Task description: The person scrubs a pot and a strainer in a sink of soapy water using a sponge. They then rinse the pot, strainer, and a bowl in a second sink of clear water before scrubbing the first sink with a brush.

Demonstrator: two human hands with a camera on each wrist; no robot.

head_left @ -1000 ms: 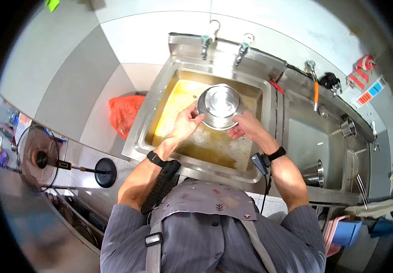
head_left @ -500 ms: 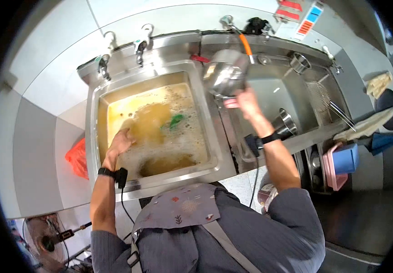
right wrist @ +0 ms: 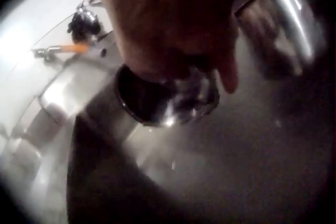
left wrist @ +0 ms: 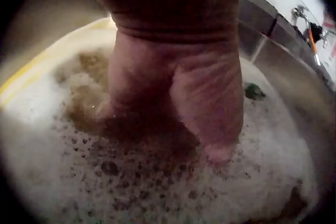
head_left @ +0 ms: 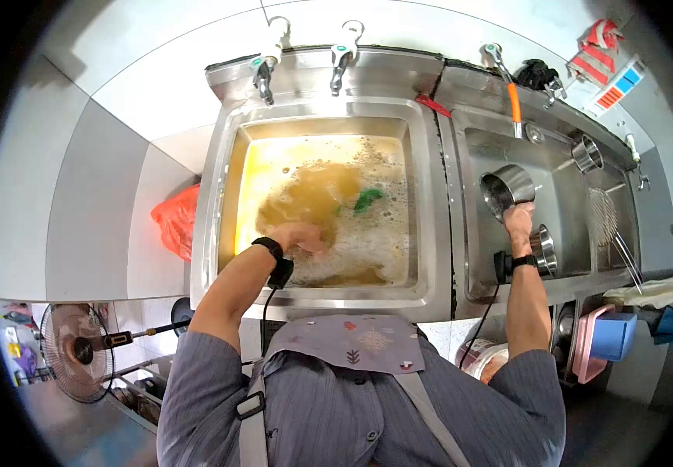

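Head view: the left hand (head_left: 301,236) is dipped into the foamy sink (head_left: 317,298), a green item (head_left: 368,200) floating near it. Right of the foamy sink, the right hand (head_left: 518,221) holds the tilted steel pot (head_left: 514,183) in the grey basin (head_left: 564,194), beside a second pot (head_left: 543,249).

Left wrist view: brown, bubbly water hides the left fingers; whether apart or together, I cannot tell.

Right wrist view: the right fingers are clamped on the steel pot's edge.

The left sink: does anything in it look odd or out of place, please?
The water in the left sink looks odd: cloudy brown, with patchy foam. A green thing, too unclear to name, shows there. Nothing looks damaged.
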